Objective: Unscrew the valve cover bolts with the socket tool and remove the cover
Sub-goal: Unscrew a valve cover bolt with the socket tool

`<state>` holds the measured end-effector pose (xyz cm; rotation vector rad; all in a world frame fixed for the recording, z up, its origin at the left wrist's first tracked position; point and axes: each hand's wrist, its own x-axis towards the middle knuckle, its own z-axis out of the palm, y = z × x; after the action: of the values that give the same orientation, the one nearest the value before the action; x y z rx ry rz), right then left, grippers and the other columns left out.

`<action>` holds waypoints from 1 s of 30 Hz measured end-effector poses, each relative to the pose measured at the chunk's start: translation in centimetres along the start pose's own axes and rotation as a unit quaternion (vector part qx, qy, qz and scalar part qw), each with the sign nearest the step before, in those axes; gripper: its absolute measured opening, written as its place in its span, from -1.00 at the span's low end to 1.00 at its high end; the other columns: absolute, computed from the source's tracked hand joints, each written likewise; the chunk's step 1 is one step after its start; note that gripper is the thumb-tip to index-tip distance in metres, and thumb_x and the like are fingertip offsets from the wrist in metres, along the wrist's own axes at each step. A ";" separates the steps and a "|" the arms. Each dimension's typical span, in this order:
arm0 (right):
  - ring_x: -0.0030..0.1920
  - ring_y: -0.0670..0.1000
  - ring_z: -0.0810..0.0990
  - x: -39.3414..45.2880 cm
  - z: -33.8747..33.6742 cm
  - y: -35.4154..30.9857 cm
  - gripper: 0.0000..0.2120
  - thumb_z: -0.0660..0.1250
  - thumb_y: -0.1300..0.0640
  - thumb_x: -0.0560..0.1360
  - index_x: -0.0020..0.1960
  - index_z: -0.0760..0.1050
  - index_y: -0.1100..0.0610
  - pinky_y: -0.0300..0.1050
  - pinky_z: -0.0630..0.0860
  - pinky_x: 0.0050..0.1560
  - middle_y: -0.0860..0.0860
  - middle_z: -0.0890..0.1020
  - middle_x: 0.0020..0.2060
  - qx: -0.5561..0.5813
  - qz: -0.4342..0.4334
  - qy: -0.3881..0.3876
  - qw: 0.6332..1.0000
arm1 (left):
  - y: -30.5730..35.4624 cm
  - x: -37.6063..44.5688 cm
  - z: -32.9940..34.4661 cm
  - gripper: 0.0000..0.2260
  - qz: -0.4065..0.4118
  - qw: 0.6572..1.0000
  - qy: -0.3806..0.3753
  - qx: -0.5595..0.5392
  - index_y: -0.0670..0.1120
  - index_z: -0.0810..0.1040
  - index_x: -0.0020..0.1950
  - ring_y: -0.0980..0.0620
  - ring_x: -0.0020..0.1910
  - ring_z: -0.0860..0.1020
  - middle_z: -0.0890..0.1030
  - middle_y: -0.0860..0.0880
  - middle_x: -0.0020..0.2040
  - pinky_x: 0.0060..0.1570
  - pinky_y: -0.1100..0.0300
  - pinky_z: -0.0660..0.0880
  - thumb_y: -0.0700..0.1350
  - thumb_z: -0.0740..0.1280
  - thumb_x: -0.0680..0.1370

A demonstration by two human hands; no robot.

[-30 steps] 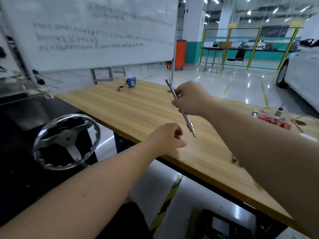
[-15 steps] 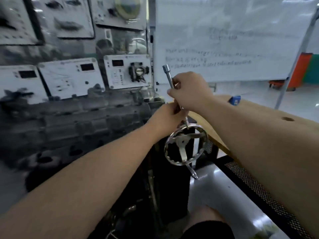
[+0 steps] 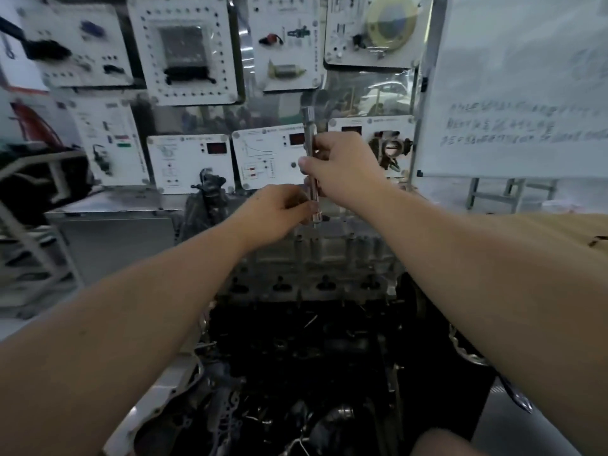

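Slim chrome socket tool (image 3: 311, 149) held near upright, socket end down, just above the far edge of the grey cast valve cover (image 3: 324, 258). Shaft partly hidden behind gripping fingers. Cover seated on the engine, ribbed, with a row of dark openings along its near side.

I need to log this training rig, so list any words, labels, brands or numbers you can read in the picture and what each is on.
No text can be read.
Whiteboard: three lines of handwriting, too blurred to read.
White instrument panels: printed headings and small labels, too small and blurred.
Red displays on the panels: no digits can be made out.
Socket tool and engine: no marking shows.
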<state>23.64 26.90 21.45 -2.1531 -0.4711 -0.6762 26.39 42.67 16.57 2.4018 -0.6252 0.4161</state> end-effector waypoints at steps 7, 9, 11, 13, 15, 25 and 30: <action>-0.22 -0.11 0.72 1.0 2.3 -0.8 -0.95 0.39 0.13 0.60 0.03 0.62 0.06 0.03 0.68 -0.02 -0.04 0.71 -0.20 0.031 -0.002 -0.007 0.999 | -2.1 0.2 -0.9 -0.72 0.013 0.999 -0.023 -0.035 0.02 0.49 -0.25 0.24 -0.49 0.39 0.48 0.21 -0.49 -0.45 0.37 0.28 0.05 0.36 0.64; -0.20 -0.12 0.71 1.0 2.5 -0.8 -0.89 0.39 0.11 0.59 0.09 0.63 0.08 -0.02 0.66 -0.04 -0.05 0.72 -0.20 0.010 -0.010 -0.005 1.000 | -2.4 0.3 -0.9 -0.71 0.018 0.999 -0.026 -0.034 0.01 0.48 -0.26 0.27 -0.49 0.42 0.51 0.22 -0.48 -0.45 0.39 0.30 0.03 0.37 0.64; -0.20 -0.11 0.72 0.9 2.5 -0.7 -0.87 0.40 0.11 0.59 0.11 0.63 0.09 -0.01 0.66 -0.03 -0.04 0.72 -0.19 0.012 -0.013 -0.002 1.000 | -2.6 0.3 -0.8 -0.73 0.014 0.999 -0.023 -0.045 0.00 0.51 -0.23 0.27 -0.46 0.48 0.60 0.14 -0.40 -0.43 0.40 0.33 0.04 0.38 0.63; -0.24 -0.12 0.72 0.8 2.5 -0.6 -0.88 0.40 0.12 0.59 0.11 0.62 0.09 -0.01 0.68 -0.05 -0.04 0.72 -0.20 0.030 -0.006 0.000 1.000 | -2.7 0.2 -0.5 -0.76 0.012 0.998 -0.016 -0.062 -0.01 0.55 -0.20 0.18 -0.37 0.60 0.66 0.01 -0.31 -0.31 0.31 0.47 0.05 0.38 0.63; -0.25 -0.12 0.73 0.7 2.4 -0.5 -0.88 0.40 0.13 0.59 0.12 0.62 0.08 0.01 0.69 -0.05 -0.04 0.73 -0.21 0.047 0.002 -0.002 0.999 | -2.7 0.1 -0.3 -0.76 0.010 0.997 -0.016 -0.079 -0.03 0.55 -0.19 0.01 -0.24 0.69 0.66 -0.02 -0.29 -0.16 0.13 0.55 0.04 0.38 0.63; -0.13 -0.09 0.73 0.5 2.8 0.4 -0.95 0.40 0.11 0.59 0.00 0.64 0.03 0.14 0.66 0.05 -0.02 0.73 -0.19 0.066 -0.032 -0.016 0.997 | -3.2 0.5 -0.4 -0.88 0.030 0.996 -0.040 -0.074 0.06 0.67 -0.08 0.11 -0.36 0.58 0.63 0.04 -0.32 -0.33 0.23 0.47 0.05 0.40 0.61; -0.07 -0.06 0.75 0.4 2.4 1.5 -0.83 0.40 0.15 0.61 -0.05 0.62 -0.12 0.08 0.69 0.04 0.02 0.75 -0.13 0.155 -0.020 -0.065 0.986 | -4.1 1.5 -0.2 -0.94 0.040 0.990 -0.045 -0.130 0.06 0.73 -0.03 -0.01 -0.09 0.68 0.73 0.00 -0.11 0.06 0.07 0.59 0.02 0.50 0.54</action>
<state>25.51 27.93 19.61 -1.9040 -0.6458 -0.4505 29.77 45.18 15.35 2.1604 -0.7682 0.2441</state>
